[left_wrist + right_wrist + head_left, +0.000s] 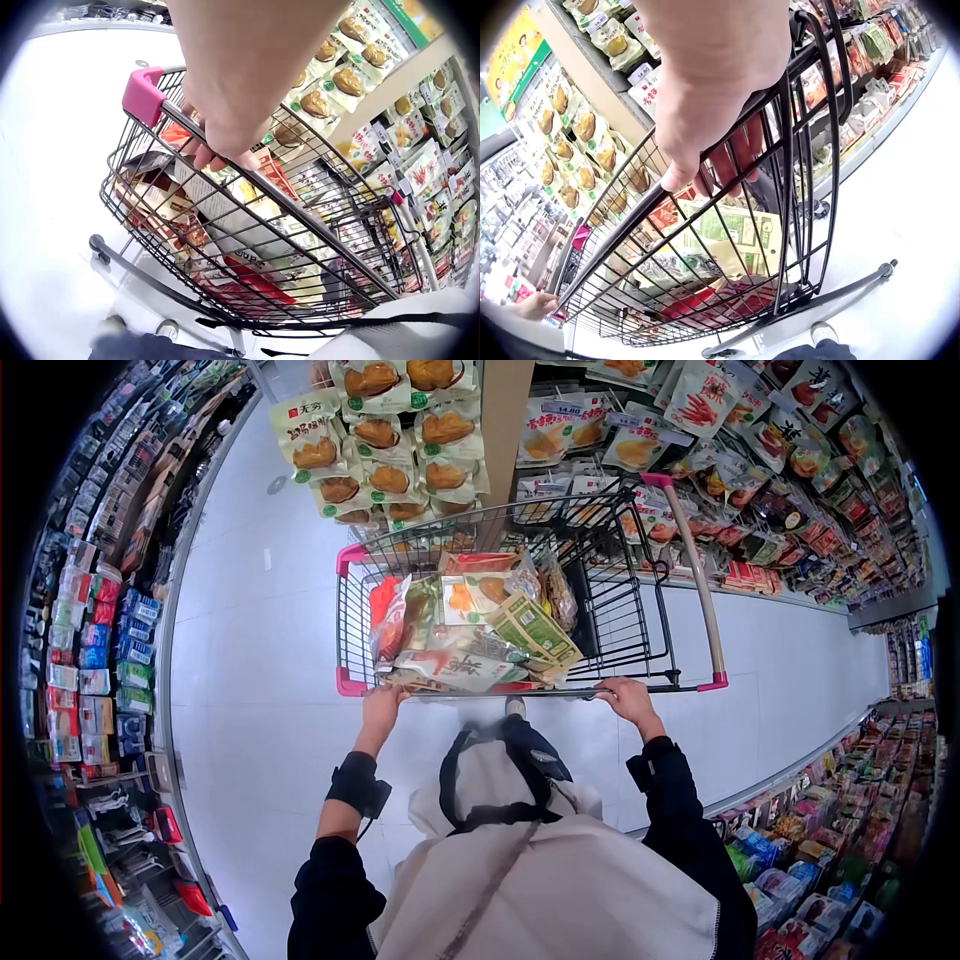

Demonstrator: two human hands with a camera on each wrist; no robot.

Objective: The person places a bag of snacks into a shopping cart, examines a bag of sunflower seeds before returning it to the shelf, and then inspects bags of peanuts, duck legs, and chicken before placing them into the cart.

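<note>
A black wire shopping cart point(352, 682) with pink corners stands sideways in front of the person. Its near long rim is held by both hands. The left hand point(383, 708) grips it near the pink corner; in the left wrist view its fingers point(201, 154) curl over the rail into the basket. Toward the handle end, the right hand point(630, 702) grips the same rim, its fingers point(727, 161) hanging inside and the thumb along the rail. Inside the cart lie several food packets, among them a green packet point(537, 632), a silvery-white packet point(450, 668) and a red one point(384, 598).
Bagged snacks point(375, 435) hang on a display just beyond the cart, with more hanging packets point(700, 410) to its right. Shelves of goods point(95, 660) line the left, and another packed shelf point(830, 830) stands lower right. Pale floor point(240, 610) runs between them.
</note>
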